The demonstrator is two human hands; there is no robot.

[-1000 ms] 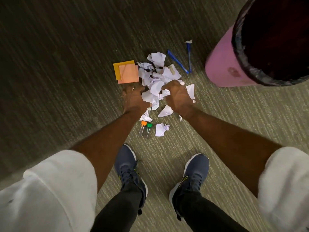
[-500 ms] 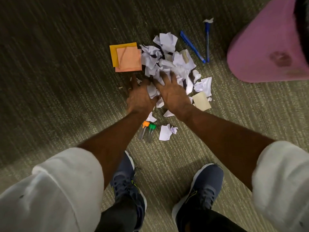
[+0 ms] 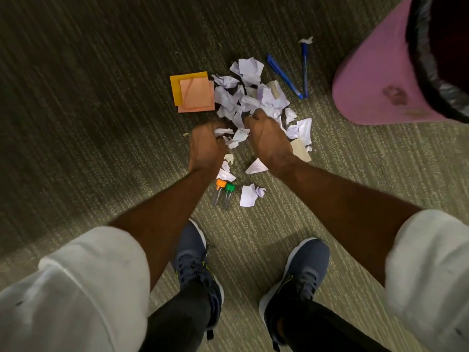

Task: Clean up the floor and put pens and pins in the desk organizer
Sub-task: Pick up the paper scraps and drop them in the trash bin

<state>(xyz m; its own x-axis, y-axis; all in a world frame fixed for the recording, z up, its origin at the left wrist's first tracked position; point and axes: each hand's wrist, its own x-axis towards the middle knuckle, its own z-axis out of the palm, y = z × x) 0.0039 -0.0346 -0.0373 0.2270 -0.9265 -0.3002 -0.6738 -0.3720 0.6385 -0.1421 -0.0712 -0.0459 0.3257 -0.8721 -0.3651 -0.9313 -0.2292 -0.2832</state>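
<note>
**Paper litter on an office floor.** A striped, olive-brown carpet floor (image 3: pixel 88 123) carries a heap of torn white paper (image 3: pixel 250 95), its scraps crumpled and overlapping. An orange sticky pad (image 3: pixel 175 85) lies against the heap's left edge, with a pink sticky pad (image 3: pixel 198 97) lying partly over it. Beyond the heap to the right a blue pen (image 3: pixel 284 77) lies slanted beside a second pen (image 3: pixel 305 69), their near tips almost meeting. Closer in, an orange-capped tube (image 3: pixel 218 193) and a green-capped tube (image 3: pixel 228 196) lie side by side, with a stray scrap (image 3: pixel 250 195) just beside them. A pink bin (image 3: pixel 375 80) with a black liner stands at upper right. A left trainer (image 3: pixel 195 262) and a right trainer (image 3: pixel 302 270) are planted on the carpet below.
</note>
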